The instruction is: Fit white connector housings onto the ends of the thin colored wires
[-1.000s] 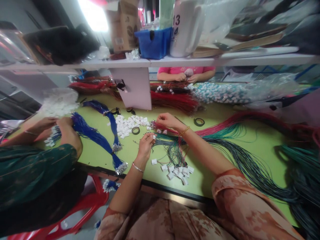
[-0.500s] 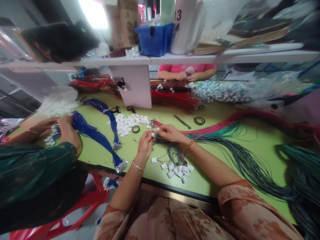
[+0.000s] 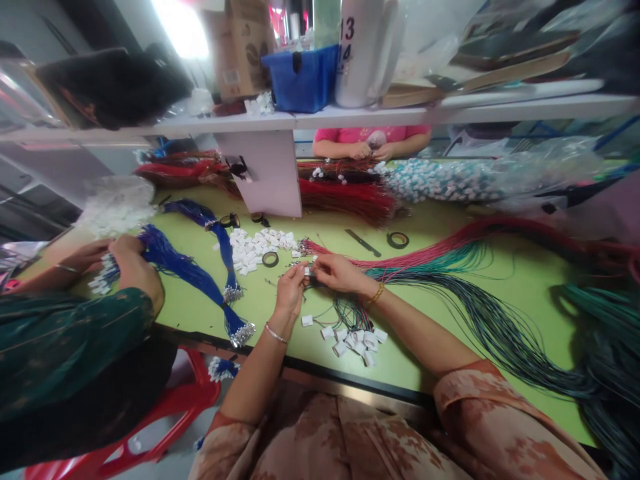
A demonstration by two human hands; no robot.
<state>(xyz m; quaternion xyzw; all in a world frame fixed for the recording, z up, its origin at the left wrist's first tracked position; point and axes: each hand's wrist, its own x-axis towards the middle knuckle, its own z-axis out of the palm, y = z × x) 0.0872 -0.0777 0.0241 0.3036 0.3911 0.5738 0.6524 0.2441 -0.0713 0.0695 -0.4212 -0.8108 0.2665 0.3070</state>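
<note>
My left hand (image 3: pixel 291 288) and my right hand (image 3: pixel 337 272) meet over the green table (image 3: pixel 280 300), fingers pinched together. Between them is a small white connector (image 3: pixel 307 271), with thin wire ends at my right fingertips. A long bundle of red, green and dark wires (image 3: pixel 450 260) runs off to the right from my right hand. Below my hands lies a small heap of white connectors with wires fitted (image 3: pixel 356 339). A loose pile of white connectors (image 3: pixel 256 245) lies just beyond my left hand.
A person in a dark green sleeve (image 3: pixel 70 333) at left handles blue wire bundles (image 3: pixel 195 273). Another person in pink (image 3: pixel 370 143) works across the table behind red wires (image 3: pixel 345 197). Tape rolls (image 3: pixel 398 239), a shelf (image 3: pixel 320 120) and its support block (image 3: pixel 267 173) stand ahead.
My right hand has come back from the red wire ends toward my left hand, and the two hands now touch around the connector. The person at left barely moved.
</note>
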